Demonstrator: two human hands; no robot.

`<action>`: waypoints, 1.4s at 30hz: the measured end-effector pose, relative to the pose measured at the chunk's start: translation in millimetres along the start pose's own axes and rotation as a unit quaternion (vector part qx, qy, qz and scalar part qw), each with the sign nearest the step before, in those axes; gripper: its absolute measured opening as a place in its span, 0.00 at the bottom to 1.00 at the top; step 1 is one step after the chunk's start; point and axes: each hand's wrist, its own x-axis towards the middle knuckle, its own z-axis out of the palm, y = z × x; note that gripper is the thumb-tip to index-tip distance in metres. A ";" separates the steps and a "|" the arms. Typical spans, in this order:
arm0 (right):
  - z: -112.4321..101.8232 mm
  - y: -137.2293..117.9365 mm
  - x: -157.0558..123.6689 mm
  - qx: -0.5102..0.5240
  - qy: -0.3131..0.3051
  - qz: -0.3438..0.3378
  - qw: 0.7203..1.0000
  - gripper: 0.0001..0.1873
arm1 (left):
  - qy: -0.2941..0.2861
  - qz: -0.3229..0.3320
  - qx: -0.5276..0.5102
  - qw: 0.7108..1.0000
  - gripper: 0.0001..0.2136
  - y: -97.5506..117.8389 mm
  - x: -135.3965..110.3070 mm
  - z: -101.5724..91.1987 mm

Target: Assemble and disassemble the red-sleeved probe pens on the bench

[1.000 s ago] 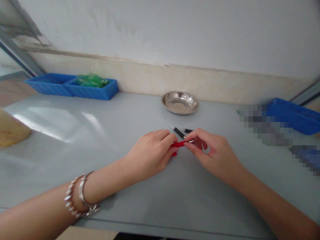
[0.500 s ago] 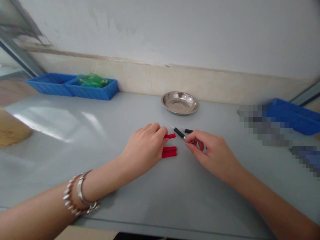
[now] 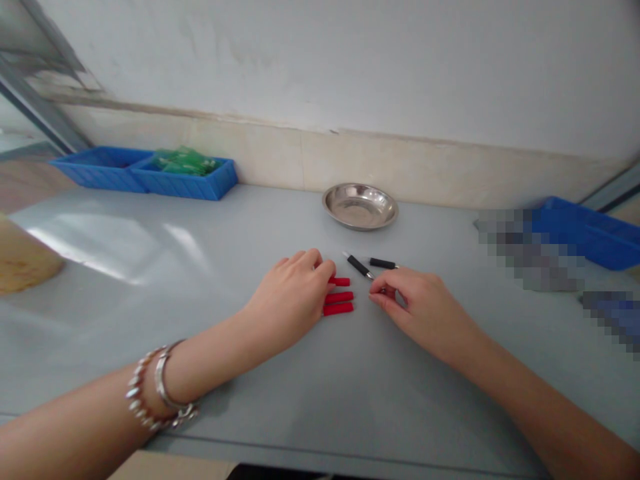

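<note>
My left hand is closed, its thumb and forefinger on the farthest of three slim red pieces that look like pen ends. Two more red pieces lie side by side just below it, their left ends hidden under my palm. My right hand has thumb and fingers pressed together beside a pen with a black grip. The back of that pen runs in under my fingers; whether they hold it is hidden. A second black-gripped pen lies behind my right knuckles.
A shallow steel dish stands near the wall. Joined blue bins are at the back left, one with green plastic packets. Another blue bin is at the right, near blurred items. A yellowish rounded object is at the left edge.
The farthest red piece has moved toward me, close beside the other two, with my left fingers on it. My right hand has dropped slightly nearer, uncovering more of the second black pen.
</note>
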 end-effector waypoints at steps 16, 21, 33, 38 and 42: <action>2.9 2.8 1.6 -0.031 -0.061 0.021 0.997 0.06 | -0.021 -0.002 0.006 1.000 0.07 -2.0 0.9 2.7; 3.1 2.6 1.9 -0.026 -0.065 0.030 0.997 0.06 | -0.023 -0.001 0.007 1.000 0.06 -2.6 0.5 3.4; 2.6 -0.3 2.4 -0.032 -0.062 0.030 0.997 0.05 | 0.096 0.003 -0.053 0.994 0.15 -12.8 6.9 11.4; 2.3 0.4 2.2 -0.029 -0.064 0.026 0.997 0.05 | 0.086 0.045 -0.040 0.994 0.16 -25.2 13.3 21.9; 2.0 0.2 2.1 -0.029 -0.056 0.024 0.998 0.05 | 0.072 0.051 -0.059 0.994 0.12 -30.1 15.3 26.0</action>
